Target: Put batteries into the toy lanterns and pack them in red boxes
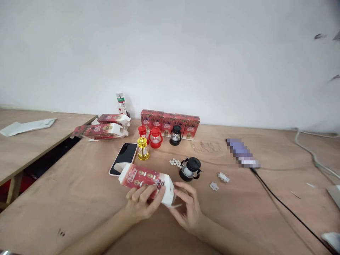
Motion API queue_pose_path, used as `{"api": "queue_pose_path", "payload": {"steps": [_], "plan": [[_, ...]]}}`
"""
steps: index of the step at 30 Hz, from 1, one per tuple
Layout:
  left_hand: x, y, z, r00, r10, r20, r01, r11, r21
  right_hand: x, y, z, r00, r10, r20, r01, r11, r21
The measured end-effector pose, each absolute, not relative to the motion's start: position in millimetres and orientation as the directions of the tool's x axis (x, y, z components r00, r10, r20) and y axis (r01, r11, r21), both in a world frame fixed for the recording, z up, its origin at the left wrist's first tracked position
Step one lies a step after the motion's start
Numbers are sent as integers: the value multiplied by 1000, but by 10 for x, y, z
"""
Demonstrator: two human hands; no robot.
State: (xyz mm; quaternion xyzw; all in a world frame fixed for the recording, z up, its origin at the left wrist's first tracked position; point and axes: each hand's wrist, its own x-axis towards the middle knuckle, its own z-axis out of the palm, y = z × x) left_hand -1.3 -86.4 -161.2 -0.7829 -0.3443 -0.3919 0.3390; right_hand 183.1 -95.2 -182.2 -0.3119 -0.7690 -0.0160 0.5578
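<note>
Gripping a red printed carton (143, 177) above the worktop (87, 184), the left hand (140, 204) braces it while the right hand (192, 214) curves at its white end flaps (168, 192), pinch unclear; light fingertip pressure suits the creases. Smartphone (126, 153) and nearer black lantern (193, 164) crowd its ends; room opens toward the left edge.
</note>
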Motion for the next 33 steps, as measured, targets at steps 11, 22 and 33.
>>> {"api": "queue_pose_path", "payload": {"steps": [11,22,33], "plan": [[-349,-560,-1266,578,92,811,569,-758,-319,1951,-879,-1710,-357,138,924,581,807,104],[-289,-395,-1248,712,265,651,456,-879,-141,1902,-829,-1637,-241,254,937,652,757,-38],[-289,-355,-1593,527,240,815,623,-761,-178,1839,-789,-1682,-248,288,925,653,755,-60]]}}
